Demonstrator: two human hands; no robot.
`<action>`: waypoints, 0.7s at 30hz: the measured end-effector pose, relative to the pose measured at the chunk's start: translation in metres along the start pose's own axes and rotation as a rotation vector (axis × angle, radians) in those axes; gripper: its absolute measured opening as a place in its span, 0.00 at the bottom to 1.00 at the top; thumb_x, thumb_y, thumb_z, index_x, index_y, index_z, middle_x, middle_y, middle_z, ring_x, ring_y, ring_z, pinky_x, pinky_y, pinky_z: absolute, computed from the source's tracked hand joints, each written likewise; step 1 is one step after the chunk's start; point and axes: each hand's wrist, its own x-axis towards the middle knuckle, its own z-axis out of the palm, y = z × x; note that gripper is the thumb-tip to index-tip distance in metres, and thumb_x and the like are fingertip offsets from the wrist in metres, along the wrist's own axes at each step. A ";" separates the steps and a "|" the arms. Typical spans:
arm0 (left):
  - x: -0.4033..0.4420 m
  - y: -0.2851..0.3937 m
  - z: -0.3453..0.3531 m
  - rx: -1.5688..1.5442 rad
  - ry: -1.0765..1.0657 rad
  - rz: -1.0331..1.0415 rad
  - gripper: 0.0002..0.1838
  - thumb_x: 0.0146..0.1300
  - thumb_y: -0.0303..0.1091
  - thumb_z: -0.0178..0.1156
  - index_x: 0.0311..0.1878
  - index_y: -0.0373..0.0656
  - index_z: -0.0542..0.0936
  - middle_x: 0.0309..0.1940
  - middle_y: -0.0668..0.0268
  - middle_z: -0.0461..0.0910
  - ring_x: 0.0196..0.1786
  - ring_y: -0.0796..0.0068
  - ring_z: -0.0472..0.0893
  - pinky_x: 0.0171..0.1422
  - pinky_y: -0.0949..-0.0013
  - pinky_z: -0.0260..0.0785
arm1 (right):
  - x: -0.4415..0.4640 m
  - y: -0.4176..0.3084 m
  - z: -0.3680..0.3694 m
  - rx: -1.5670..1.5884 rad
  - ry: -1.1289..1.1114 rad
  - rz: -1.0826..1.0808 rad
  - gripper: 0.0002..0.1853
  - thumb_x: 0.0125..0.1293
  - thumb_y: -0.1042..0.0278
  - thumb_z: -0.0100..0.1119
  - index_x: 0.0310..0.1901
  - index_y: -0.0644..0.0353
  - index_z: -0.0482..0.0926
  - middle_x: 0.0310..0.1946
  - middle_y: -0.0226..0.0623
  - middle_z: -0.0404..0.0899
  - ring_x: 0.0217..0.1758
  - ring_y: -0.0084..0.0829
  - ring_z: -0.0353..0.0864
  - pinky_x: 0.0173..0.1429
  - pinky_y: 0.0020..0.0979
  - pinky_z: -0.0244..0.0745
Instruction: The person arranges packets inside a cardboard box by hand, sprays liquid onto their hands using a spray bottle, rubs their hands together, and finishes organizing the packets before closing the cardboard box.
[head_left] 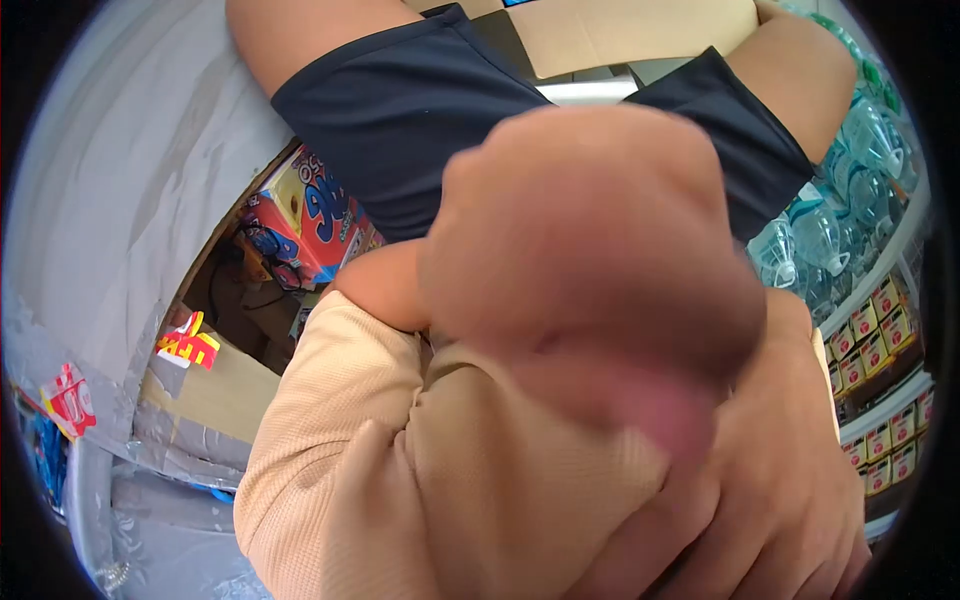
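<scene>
Close to the camera, my left hand (590, 230) fills the middle of the view, blurred, with its fingers curled in. Whatever it may hold is hidden. A pinkish blurred part shows at its lower right, too smeared to identify. My right hand (780, 460) lies at the lower right against the beige shirt (500, 450), fingers stretched out and partly cut off by the lower edge. Beyond the hands are my dark shorts (400, 120) and bare legs, spread apart.
An open cardboard box (620, 35) stands between the legs. Clear plastic bottles (820, 235) and stacked small boxes (875, 345) are at the right. At the left, a red printed box (325, 215) sits inside a cardboard-edged opening beside a grey surface (130, 180).
</scene>
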 end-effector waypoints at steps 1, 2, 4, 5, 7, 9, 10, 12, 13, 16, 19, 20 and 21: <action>0.005 -0.015 -0.007 -0.012 0.003 0.007 0.09 0.67 0.32 0.61 0.31 0.40 0.80 0.20 0.71 0.74 0.18 0.82 0.64 0.25 0.80 0.56 | -0.001 -0.002 0.001 -0.007 0.010 -0.002 0.08 0.73 0.67 0.55 0.41 0.62 0.79 0.46 0.49 0.77 0.40 0.46 0.75 0.52 0.40 0.71; 0.000 -0.019 0.003 -0.028 0.008 0.014 0.09 0.68 0.32 0.61 0.31 0.40 0.80 0.20 0.71 0.74 0.18 0.82 0.64 0.25 0.80 0.56 | -0.002 -0.004 0.001 -0.017 0.022 -0.001 0.08 0.73 0.67 0.55 0.41 0.62 0.79 0.46 0.49 0.77 0.40 0.46 0.75 0.52 0.39 0.71; -0.004 -0.036 -0.001 0.071 -0.042 0.067 0.12 0.73 0.36 0.55 0.34 0.40 0.77 0.24 0.69 0.74 0.19 0.82 0.63 0.24 0.80 0.57 | -0.005 -0.013 0.002 -0.048 0.047 0.014 0.08 0.72 0.67 0.55 0.41 0.62 0.79 0.46 0.49 0.77 0.39 0.46 0.75 0.52 0.39 0.71; -0.005 -0.050 -0.013 0.189 -0.095 0.122 0.15 0.79 0.40 0.50 0.37 0.40 0.74 0.27 0.67 0.74 0.19 0.83 0.64 0.23 0.81 0.57 | -0.007 -0.020 0.002 -0.066 0.054 0.031 0.07 0.72 0.67 0.55 0.41 0.62 0.79 0.46 0.49 0.77 0.39 0.45 0.75 0.52 0.39 0.71; -0.010 -0.060 -0.025 0.197 -0.065 0.067 0.14 0.78 0.39 0.50 0.37 0.40 0.75 0.27 0.67 0.75 0.19 0.83 0.64 0.23 0.81 0.57 | -0.010 -0.035 0.000 -0.105 0.060 0.075 0.07 0.72 0.68 0.55 0.41 0.62 0.79 0.46 0.49 0.77 0.39 0.45 0.75 0.51 0.39 0.71; -0.014 -0.067 -0.038 0.264 -0.032 -0.064 0.14 0.78 0.37 0.50 0.36 0.40 0.76 0.28 0.66 0.76 0.20 0.83 0.65 0.23 0.81 0.57 | -0.013 -0.048 0.000 -0.144 0.069 0.117 0.07 0.72 0.68 0.55 0.41 0.62 0.79 0.45 0.48 0.78 0.39 0.45 0.75 0.51 0.38 0.71; -0.014 -0.075 -0.038 0.301 -0.020 -0.139 0.13 0.77 0.36 0.51 0.36 0.39 0.77 0.28 0.66 0.77 0.20 0.84 0.65 0.23 0.81 0.57 | -0.014 -0.059 0.000 -0.160 0.080 0.132 0.07 0.72 0.68 0.55 0.41 0.62 0.79 0.45 0.48 0.78 0.39 0.44 0.75 0.51 0.38 0.71; -0.013 -0.084 -0.042 0.284 -0.024 -0.139 0.13 0.77 0.36 0.51 0.37 0.39 0.78 0.27 0.67 0.77 0.20 0.84 0.65 0.24 0.81 0.57 | -0.015 -0.065 0.002 -0.188 0.093 0.142 0.07 0.72 0.68 0.55 0.41 0.62 0.79 0.45 0.48 0.78 0.39 0.44 0.76 0.51 0.38 0.71; -0.011 -0.088 -0.045 0.294 -0.028 -0.137 0.13 0.77 0.37 0.52 0.37 0.39 0.78 0.26 0.68 0.76 0.21 0.84 0.65 0.25 0.81 0.57 | -0.014 -0.065 0.002 -0.195 0.094 0.137 0.07 0.72 0.68 0.55 0.40 0.62 0.79 0.45 0.48 0.78 0.39 0.44 0.76 0.51 0.38 0.71; -0.011 -0.098 -0.049 0.266 -0.017 -0.209 0.13 0.76 0.38 0.53 0.38 0.40 0.79 0.27 0.68 0.77 0.22 0.82 0.67 0.28 0.80 0.60 | -0.014 -0.063 0.004 -0.211 0.110 0.110 0.07 0.72 0.68 0.55 0.40 0.62 0.79 0.45 0.48 0.78 0.39 0.43 0.76 0.51 0.37 0.71; -0.011 -0.105 -0.051 0.286 0.002 -0.314 0.13 0.75 0.39 0.54 0.39 0.41 0.79 0.27 0.67 0.78 0.25 0.80 0.70 0.32 0.78 0.63 | -0.010 -0.046 0.002 -0.192 0.112 0.038 0.07 0.72 0.68 0.55 0.40 0.61 0.79 0.44 0.47 0.78 0.39 0.43 0.76 0.51 0.37 0.71; -0.011 -0.106 -0.051 0.313 0.012 -0.346 0.13 0.75 0.40 0.54 0.39 0.41 0.80 0.27 0.67 0.79 0.26 0.79 0.71 0.33 0.77 0.64 | -0.007 -0.037 0.000 -0.170 0.106 0.005 0.07 0.72 0.69 0.55 0.40 0.61 0.79 0.44 0.47 0.78 0.38 0.43 0.76 0.51 0.37 0.71; -0.011 -0.108 -0.052 0.343 0.029 -0.375 0.13 0.75 0.40 0.54 0.39 0.42 0.80 0.27 0.67 0.79 0.27 0.78 0.72 0.34 0.77 0.65 | -0.002 -0.026 -0.002 -0.142 0.098 -0.026 0.07 0.72 0.69 0.55 0.40 0.61 0.79 0.44 0.47 0.78 0.38 0.42 0.76 0.51 0.36 0.71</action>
